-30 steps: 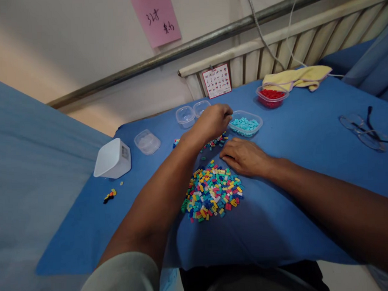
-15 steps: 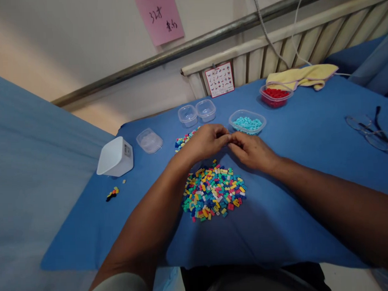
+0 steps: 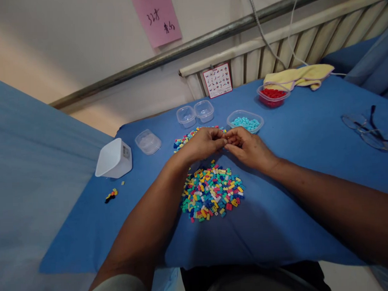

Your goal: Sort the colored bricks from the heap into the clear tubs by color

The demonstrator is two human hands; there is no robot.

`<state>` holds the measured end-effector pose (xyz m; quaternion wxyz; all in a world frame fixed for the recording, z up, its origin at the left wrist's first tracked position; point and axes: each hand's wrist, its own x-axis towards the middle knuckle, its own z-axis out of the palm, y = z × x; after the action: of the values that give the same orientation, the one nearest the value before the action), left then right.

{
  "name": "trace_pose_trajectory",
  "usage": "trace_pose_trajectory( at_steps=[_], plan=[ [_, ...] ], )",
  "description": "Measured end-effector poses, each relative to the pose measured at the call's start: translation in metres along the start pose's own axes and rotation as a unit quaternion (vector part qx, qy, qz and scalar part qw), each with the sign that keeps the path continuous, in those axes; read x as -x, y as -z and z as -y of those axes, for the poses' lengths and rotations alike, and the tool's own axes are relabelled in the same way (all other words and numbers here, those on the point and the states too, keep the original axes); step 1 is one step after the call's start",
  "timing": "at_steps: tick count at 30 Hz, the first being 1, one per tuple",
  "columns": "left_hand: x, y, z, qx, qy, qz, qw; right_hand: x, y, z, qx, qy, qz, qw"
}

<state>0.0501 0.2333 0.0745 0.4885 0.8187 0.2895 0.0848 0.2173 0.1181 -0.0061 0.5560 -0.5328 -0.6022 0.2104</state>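
My left hand and my right hand meet fingertip to fingertip above the middle of the blue-covered table. Both have their fingers curled in a pinch, and whatever lies between them is too small or hidden to make out. Below the hands spreads a large pile of small mixed-colour toy building bricks. Behind my left hand a second pile of mixed bricks is partly covered. Just beyond my right hand stands a clear tub with light blue bricks in it.
Farther right are a tub of red bricks, a yellow cloth and eyeglasses. Two clear tubs stand at the back. On the left are a clear lid-like dish, a white box and several loose bricks.
My hands have shifted slightly, with the right hand's fingers lifting and turning a little, so more bricks of the back pile show. The whole view has moved slightly.
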Motion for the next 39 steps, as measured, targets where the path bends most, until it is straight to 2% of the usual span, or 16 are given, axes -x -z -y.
trace_pose_trajectory(
  at_steps=[3,6,10,13,15,18,22,25,29,34,37,39],
  plan=[
    [-0.003,0.004,-0.004,0.023,0.017,-0.002,1.000,-0.001,-0.001,0.000,0.011,-0.020,-0.004,1.000],
    [-0.014,0.008,-0.012,0.019,0.017,-0.056,0.998,-0.001,-0.001,0.001,0.044,-0.025,0.007,0.999],
    [-0.044,0.005,-0.029,-0.003,-0.044,-0.145,0.988,0.001,0.001,0.002,0.086,-0.004,0.054,0.995],
    [-0.062,0.002,-0.036,-0.011,-0.060,-0.168,0.984,0.003,0.003,0.001,0.091,-0.001,0.061,0.994],
    [-0.062,0.007,-0.034,-0.040,-0.068,-0.172,0.982,0.004,0.004,0.000,0.089,0.004,0.053,0.995],
    [-0.039,0.027,-0.022,-0.142,-0.075,-0.162,0.974,0.004,0.004,-0.001,0.086,0.013,0.056,0.995],
    [0.010,0.056,0.002,-0.275,0.008,-0.104,0.956,0.004,0.003,-0.001,0.108,0.015,0.063,0.992],
    [0.040,0.066,0.015,-0.369,0.041,-0.091,0.924,0.004,0.002,0.001,0.125,0.015,0.067,0.990],
    [0.062,0.060,0.023,-0.431,0.066,-0.082,0.896,0.005,0.003,0.002,0.132,0.017,0.076,0.988],
    [0.075,0.044,0.031,-0.485,0.091,-0.086,0.866,0.006,0.005,0.002,0.118,0.024,0.080,0.989],
    [0.081,0.039,0.037,-0.501,0.079,-0.086,0.857,0.006,0.005,0.003,0.114,0.026,0.089,0.989],
    [0.084,0.037,0.040,-0.496,0.065,-0.083,0.862,0.006,0.006,0.004,0.117,0.028,0.095,0.988]
  ],
)
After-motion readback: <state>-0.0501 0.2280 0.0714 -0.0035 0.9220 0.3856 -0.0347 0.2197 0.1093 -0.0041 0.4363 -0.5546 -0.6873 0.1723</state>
